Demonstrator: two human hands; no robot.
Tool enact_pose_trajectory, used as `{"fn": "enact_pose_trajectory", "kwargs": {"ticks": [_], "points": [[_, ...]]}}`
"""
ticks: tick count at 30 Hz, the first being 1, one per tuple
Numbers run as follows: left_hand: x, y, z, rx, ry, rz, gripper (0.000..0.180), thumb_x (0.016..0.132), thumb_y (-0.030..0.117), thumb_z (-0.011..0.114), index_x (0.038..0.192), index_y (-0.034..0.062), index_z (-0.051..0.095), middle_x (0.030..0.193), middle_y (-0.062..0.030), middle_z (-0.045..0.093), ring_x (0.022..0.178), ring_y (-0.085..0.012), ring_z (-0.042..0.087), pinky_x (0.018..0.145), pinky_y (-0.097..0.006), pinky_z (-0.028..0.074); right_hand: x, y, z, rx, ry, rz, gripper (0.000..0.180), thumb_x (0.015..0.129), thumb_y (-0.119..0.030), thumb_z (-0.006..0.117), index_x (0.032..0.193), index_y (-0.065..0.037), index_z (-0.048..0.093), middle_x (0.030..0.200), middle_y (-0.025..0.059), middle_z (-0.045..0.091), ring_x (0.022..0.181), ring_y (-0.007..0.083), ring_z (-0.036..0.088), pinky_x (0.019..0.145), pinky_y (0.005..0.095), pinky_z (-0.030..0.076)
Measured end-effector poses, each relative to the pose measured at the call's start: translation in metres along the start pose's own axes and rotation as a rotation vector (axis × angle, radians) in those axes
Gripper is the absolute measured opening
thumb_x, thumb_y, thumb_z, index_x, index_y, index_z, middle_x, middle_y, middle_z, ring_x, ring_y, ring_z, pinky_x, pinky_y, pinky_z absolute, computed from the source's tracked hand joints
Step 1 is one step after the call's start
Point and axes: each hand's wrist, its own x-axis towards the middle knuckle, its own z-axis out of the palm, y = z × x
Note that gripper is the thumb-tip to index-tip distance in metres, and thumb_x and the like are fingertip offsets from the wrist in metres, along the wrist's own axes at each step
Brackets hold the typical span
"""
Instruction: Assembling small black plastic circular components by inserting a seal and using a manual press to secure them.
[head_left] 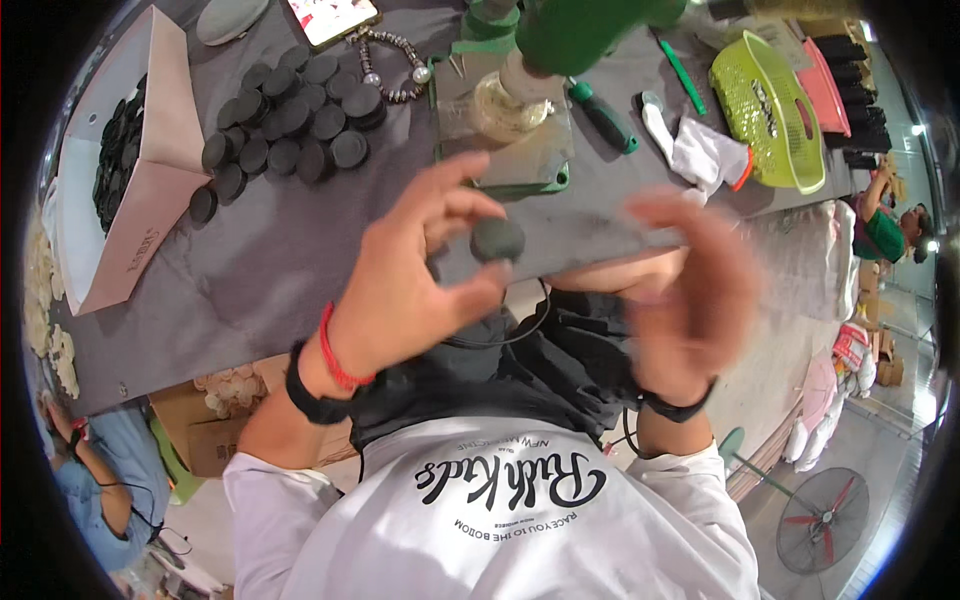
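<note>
Small round disc (497,241), dark and matt, near-black with a faint greenish cast, flat-faced; no hole or mark I can make out. It sits above the worktop's (290,262) near edge, apparently pinched between thumb and fingers of the left hand (468,240). Right hand (695,290) well apart from it, blurred; nothing visible in its grasp, and I cannot tell how far its fingers are closed. Step in hand, as I judge it: handling or checking one disc between pile and machine. The next move would seem to call for a steady pinch and careful turning, or a clean set-down without slipping. Just beyond the hands, a green bench machine (585,35) over a green-edged base plate (455,125). To its left, a heap of similar discs (296,118), some overlapping; further left, a pale pink box (172,110) holding dark pieces (120,160). To its right, a green-handled tool (603,117), white glove (703,155), lime basket (808,165).
</note>
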Motion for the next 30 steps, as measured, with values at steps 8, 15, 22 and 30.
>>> {"fn": "enact_pose_trajectory", "kwargs": {"ticks": [8, 15, 22, 30], "points": [[-0.036, -0.006, 0.041, -0.409, -0.109, -0.349, 0.067, 0.074, 0.001, 0.072, 0.131, -0.0014, 0.036, 0.110, -0.0117, 0.055, 0.100, -0.0164, 0.057, 0.088, -0.029, 0.048, -0.084, 0.011, 0.050, -0.250, 0.024, 0.138, 0.049, 0.052, 0.000, 0.073, 0.099, -0.005, 0.059, 0.086, 0.0084, 0.057, 0.073, 0.0252, 0.056, 0.063, 0.0354, 0.043], [-0.051, -0.011, 0.075, -0.234, 0.040, -0.195, 0.050, 0.073, -0.003, 0.073, 0.114, -0.0043, 0.046, 0.108, -0.0118, 0.055, 0.098, -0.0174, 0.059, 0.088, -0.029, 0.049, -0.108, 0.005, 0.057, -0.294, 0.228, 0.250, 0.045, 0.053, -0.008, 0.077, 0.093, -0.005, 0.059, 0.079, 0.0078, 0.058, 0.068, 0.0245, 0.056, 0.060, 0.0348, 0.042], [-0.054, -0.014, 0.069, -0.095, -0.054, -0.264, 0.040, 0.072, -0.002, 0.074, 0.108, -0.0055, 0.057, 0.106, -0.0098, 0.060, 0.095, -0.0149, 0.061, 0.085, -0.027, 0.050, -0.125, 0.002, 0.038, 0.048, 0.049, 0.406, 0.049, 0.064, -0.008, 0.073, 0.109, -0.003, 0.057, 0.077, 0.0058, 0.058, 0.066, 0.0235, 0.055, 0.060, 0.0336, 0.042], [-0.058, -0.016, 0.058, -0.108, -0.154, -0.270, 0.041, 0.070, -0.004, 0.074, 0.108, -0.0041, 0.059, 0.105, -0.0096, 0.061, 0.093, -0.0143, 0.062, 0.085, -0.026, 0.050, -0.133, 0.011, 0.014, 0.147, -0.330, 0.392, 0.013, 0.068, -0.014, 0.067, 0.072, -0.006, 0.058, 0.058, 0.0055, 0.051, 0.053, 0.0251, 0.051, 0.054, 0.0340, 0.038]]}}
